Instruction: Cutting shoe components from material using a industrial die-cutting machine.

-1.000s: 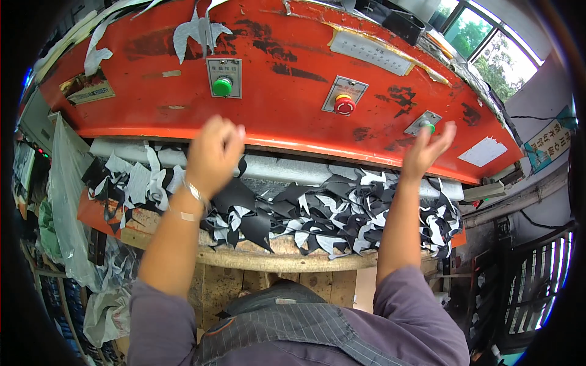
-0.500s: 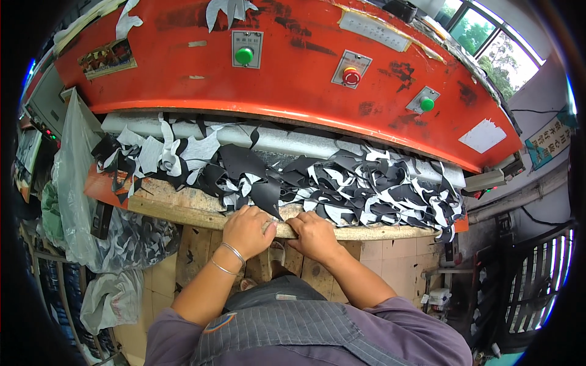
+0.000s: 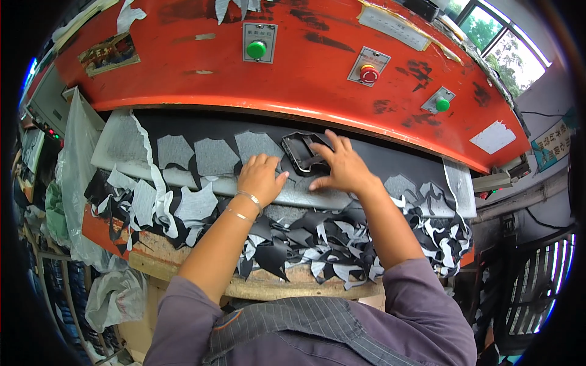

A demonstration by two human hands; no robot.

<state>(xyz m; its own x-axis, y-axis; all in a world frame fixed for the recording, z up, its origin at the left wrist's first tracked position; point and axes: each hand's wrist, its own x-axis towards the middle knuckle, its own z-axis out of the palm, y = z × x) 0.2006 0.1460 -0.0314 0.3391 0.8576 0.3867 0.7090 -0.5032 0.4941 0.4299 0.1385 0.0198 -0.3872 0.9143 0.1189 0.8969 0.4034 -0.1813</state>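
A black cutting die [image 3: 298,152], an open frame with a shaped outline, lies on a dark sheet of material [image 3: 207,127] under the front of the red machine. My right hand [image 3: 349,168] is at the die's right side, fingers spread, its fingertips at or just over the rim; contact is hard to tell. To the die's lower left, my left hand [image 3: 261,180] rests with fingers stretched out on the sheet's near edge. Several shaped cut-outs in the sheet, such as a grey one [image 3: 215,157], show left of the die.
Black and white scraps [image 3: 305,238] heap along the wooden ledge [image 3: 244,287] nearest me. The red machine front [image 3: 201,76] carries green buttons [image 3: 256,50] and a red knob [image 3: 368,74]. A clear plastic bag [image 3: 76,183] hangs at the left.
Both hands have moved forward from the wooden ledge to the sheet. The sheet with cut-outs and the die now show beneath the machine; the scraps sit lower in view.
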